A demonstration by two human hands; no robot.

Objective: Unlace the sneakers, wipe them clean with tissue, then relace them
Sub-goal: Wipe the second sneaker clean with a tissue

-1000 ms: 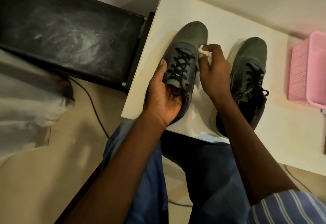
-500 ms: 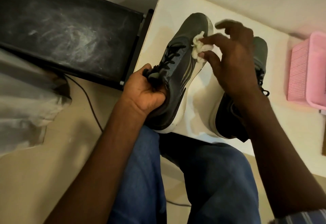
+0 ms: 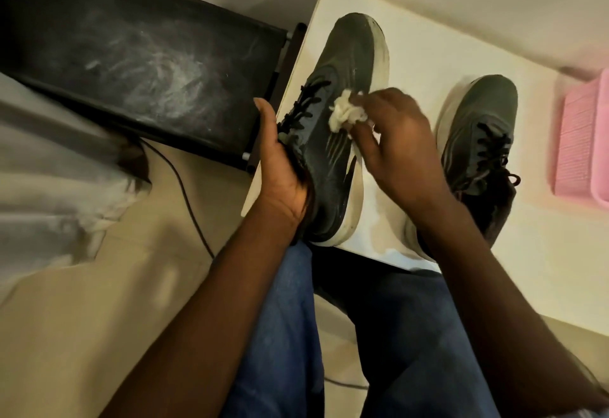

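Note:
Two dark grey sneakers with black laces and white soles are on a white table (image 3: 412, 65). The left sneaker (image 3: 342, 65) is tipped onto its side, sole edge facing right. My left hand (image 3: 280, 167) grips it at the collar by the tongue. My right hand (image 3: 395, 144) pinches a crumpled white tissue (image 3: 346, 112) and presses it against the sneaker's side panel. The right sneaker (image 3: 484, 140) stands upright to the right, laced, its heel partly hidden behind my right forearm.
A pink plastic basket (image 3: 583, 140) sits at the table's right edge. A dusty black box (image 3: 131, 58) stands left of the table, with a black cable (image 3: 184, 193) on the floor. Crumpled white fabric (image 3: 49, 193) lies at far left. My jeans-clad legs are below.
The left sneaker went from upright to tipped on its side. My right hand with the tissue moved from the toe area down to the side panel.

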